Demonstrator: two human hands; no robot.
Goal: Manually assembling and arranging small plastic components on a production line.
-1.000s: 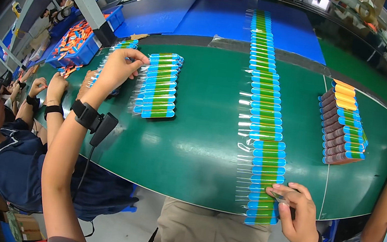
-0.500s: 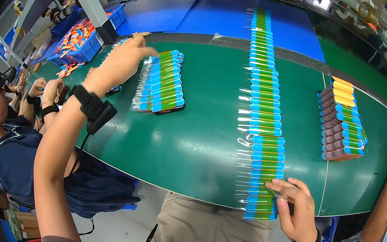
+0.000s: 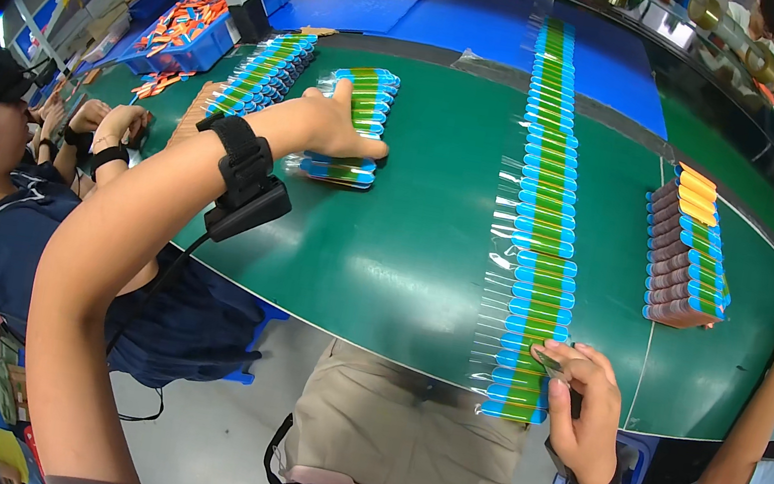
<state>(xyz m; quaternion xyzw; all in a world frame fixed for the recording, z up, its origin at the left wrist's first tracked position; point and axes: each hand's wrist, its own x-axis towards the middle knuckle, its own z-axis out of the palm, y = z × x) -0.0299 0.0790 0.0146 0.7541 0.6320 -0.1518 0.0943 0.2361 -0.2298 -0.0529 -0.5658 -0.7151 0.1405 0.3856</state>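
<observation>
One broad green conveyor table (image 3: 404, 265) fills most of the view, and down its middle runs a long single-file row of clear-wrapped blue-and-green packets (image 3: 541, 216), overlapping like shingles from the far blue section to the near edge. To the right lies a shorter stack of brown, orange and green packets (image 3: 689, 254); far left sits a blue plastic bin of orange pieces (image 3: 188, 28), with a slanted row of similar packets (image 3: 261, 75) beside it. A smaller batch of blue-and-green packets (image 3: 350, 125) lies left of centre, and the left hand (image 3: 334, 127) rests on it, fingers curled over its near end and palm pressed down, gripping the batch rather than any single packet. The right hand (image 3: 583, 410) is at the near end of the long row, fingers bent together with the tips on the last packets; whether it pinches one cannot be told. The work looks like gathering and squaring batches: the left hand seems mid-slide with its bundle. A next move would call for steady, flat pressure so the slippery wrappers stay aligned rather than fanning out.
</observation>
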